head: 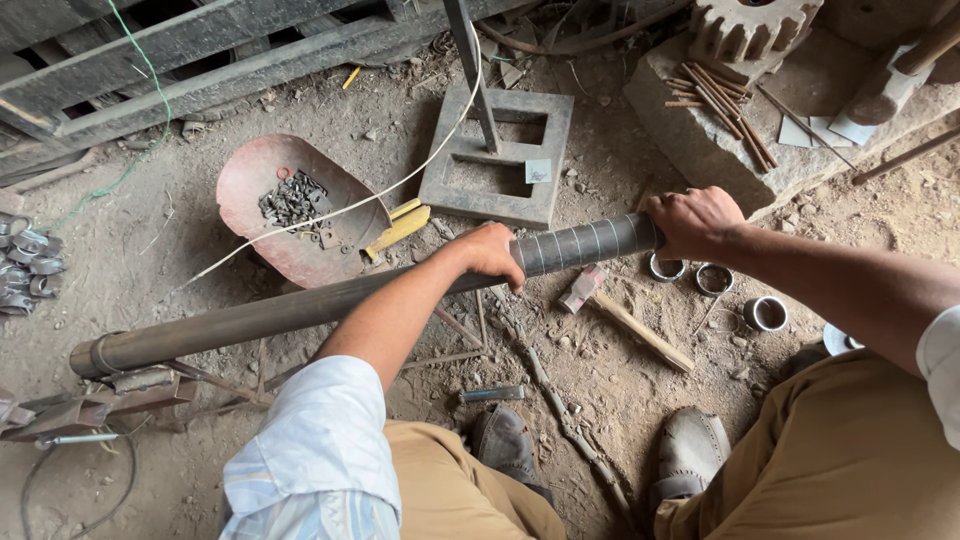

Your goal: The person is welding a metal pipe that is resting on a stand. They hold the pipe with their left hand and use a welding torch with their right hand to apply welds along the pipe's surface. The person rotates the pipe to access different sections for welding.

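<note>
A long dark pipe (330,305) lies nearly level above the dirt floor (640,390), its long axis running from 8 o'clock up to 2 o'clock. The left hand (488,253) wraps its fingers closed around the pipe's middle; the right hand (693,220) clasps the marked end. A hammer (625,318) lies just below, at 5 o'clock.

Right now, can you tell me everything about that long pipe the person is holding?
The long pipe is dark, dull metal, round and hollow-looking. It lies almost level, slanting across the dusty ground, its far end resting on a rusty metal stand. Pale ring marks circle the near end. The left hand grips it over the top; the right hand wraps its near end.
</note>
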